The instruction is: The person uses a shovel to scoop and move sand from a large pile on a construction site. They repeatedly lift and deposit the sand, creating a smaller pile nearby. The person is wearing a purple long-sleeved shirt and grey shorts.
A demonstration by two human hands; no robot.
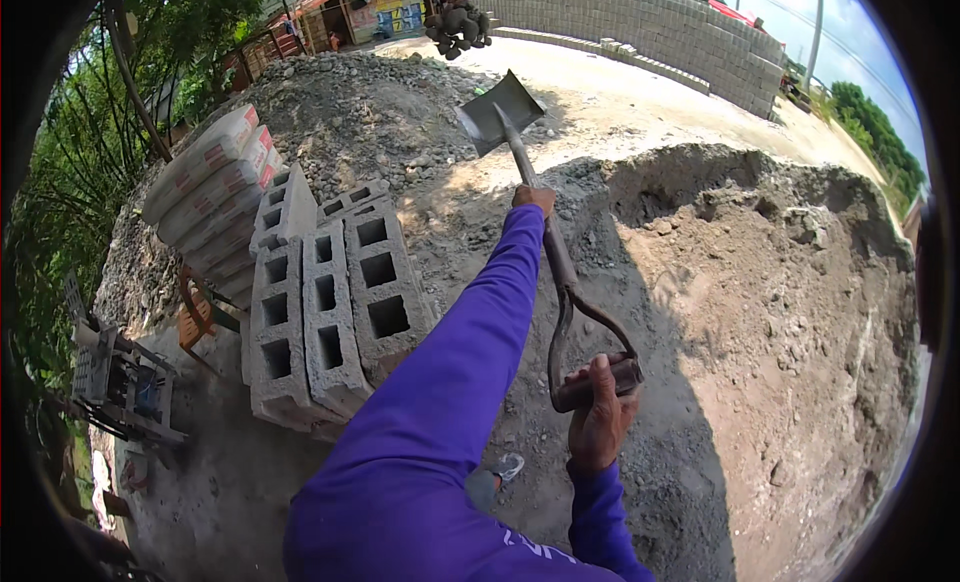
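Two hands grip one shovel (540,212): the left hand (533,198) is wrapped around the shaft just below the raised blade, and the right hand (600,417) is closed over the D-handle at the near end. The tool is judged rigid and blade-heavy, so this spread grip suits it best. From left to right, stacked sacks (205,177), hollow concrete blocks (325,307) and a gravel heap (350,112) crowd the left flank, while the sand mound (790,282) leaves open swing room on the right
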